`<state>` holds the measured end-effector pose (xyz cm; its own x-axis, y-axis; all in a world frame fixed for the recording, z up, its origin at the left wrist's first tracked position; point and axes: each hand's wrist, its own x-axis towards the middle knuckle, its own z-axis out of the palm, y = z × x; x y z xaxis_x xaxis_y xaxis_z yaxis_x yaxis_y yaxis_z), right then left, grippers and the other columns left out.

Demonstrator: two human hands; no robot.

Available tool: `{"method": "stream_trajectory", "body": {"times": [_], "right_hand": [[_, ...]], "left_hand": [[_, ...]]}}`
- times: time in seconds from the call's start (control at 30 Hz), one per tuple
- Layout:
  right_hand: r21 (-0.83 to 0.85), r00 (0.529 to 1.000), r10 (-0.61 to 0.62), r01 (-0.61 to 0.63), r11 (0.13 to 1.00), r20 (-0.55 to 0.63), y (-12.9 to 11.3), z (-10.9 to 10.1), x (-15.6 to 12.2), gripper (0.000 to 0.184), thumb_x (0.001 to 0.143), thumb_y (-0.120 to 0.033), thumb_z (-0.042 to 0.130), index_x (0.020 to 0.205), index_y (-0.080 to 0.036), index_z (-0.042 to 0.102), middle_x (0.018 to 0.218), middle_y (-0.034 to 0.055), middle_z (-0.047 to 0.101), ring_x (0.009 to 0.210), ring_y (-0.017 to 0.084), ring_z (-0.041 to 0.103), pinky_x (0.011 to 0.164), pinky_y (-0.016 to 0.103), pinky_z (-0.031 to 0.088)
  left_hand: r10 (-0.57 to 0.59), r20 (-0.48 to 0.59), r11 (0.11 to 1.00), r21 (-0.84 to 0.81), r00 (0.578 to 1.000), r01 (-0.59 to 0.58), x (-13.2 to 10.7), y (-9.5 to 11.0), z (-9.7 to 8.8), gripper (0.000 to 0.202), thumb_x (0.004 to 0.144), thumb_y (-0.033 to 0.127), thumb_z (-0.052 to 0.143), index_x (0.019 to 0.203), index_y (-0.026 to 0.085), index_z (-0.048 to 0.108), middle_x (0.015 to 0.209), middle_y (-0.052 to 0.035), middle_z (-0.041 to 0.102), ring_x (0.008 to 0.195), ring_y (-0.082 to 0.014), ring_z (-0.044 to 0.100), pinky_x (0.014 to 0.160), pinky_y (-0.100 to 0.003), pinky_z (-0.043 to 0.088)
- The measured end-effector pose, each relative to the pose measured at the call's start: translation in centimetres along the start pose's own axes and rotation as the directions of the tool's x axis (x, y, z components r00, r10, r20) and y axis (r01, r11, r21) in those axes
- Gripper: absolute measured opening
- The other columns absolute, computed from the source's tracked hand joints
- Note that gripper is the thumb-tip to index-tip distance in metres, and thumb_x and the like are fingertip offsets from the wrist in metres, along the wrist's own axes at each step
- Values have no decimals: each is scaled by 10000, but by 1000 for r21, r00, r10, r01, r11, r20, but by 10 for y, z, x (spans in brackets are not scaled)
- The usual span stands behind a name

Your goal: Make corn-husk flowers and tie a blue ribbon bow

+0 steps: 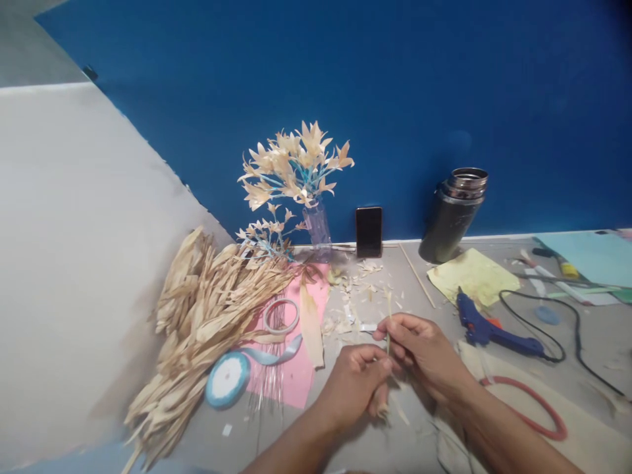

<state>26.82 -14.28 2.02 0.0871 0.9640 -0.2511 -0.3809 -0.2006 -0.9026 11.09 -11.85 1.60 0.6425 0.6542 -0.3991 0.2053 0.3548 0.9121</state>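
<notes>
Between the fingertips of my right hand (419,345) a thin pale strip of dried husk (389,306) stands nearly upright. My left hand (356,382) pinches at the lower end of that strip, its fingertips close to the right ones. Part of the strip is hidden behind the fingers. Below the left fingers a small pale curled piece (382,411) shows, too small to tell more. Husk scraps (363,286) lie scattered on the table just beyond my hands. A wider cut husk piece (311,329) rests on pink paper (296,382) to the left.
A large bundle of dried husks (197,322) lies left, beside a blue ribbon spool (228,380) and several thin wires (269,388). Husk flowers (296,164) stand in a clear vase (316,227). A phone (369,232), an uncapped flask (451,217) and a blue glue gun (488,332) are farther right.
</notes>
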Motion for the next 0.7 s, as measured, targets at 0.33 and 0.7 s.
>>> {"method": "stream_trajectory", "body": {"times": [0.33, 0.7], "right_hand": [[-450, 985, 48, 31, 893, 164, -5, 0, -7, 355, 814, -509, 662, 670, -185, 658, 524, -20, 592, 441, 99, 430, 462, 225, 305], [-668, 973, -16, 171, 724, 232, 1, 0, -8, 266, 856, -345, 500, 634, -210, 556, 551, -28, 565, 515, 130, 520, 526, 244, 363]], "left_hand": [[297, -248, 909, 369, 922, -193, -7, 38, -33, 608, 930, 692, 395, 573, 205, 465, 509, 26, 415, 491, -119, 387, 502, -268, 278], [244, -223, 920, 361, 944, -153, 7, 30, -29, 409, 891, 412, 477, 540, 211, 415, 488, 53, 373, 486, -104, 359, 506, -259, 274]]}}
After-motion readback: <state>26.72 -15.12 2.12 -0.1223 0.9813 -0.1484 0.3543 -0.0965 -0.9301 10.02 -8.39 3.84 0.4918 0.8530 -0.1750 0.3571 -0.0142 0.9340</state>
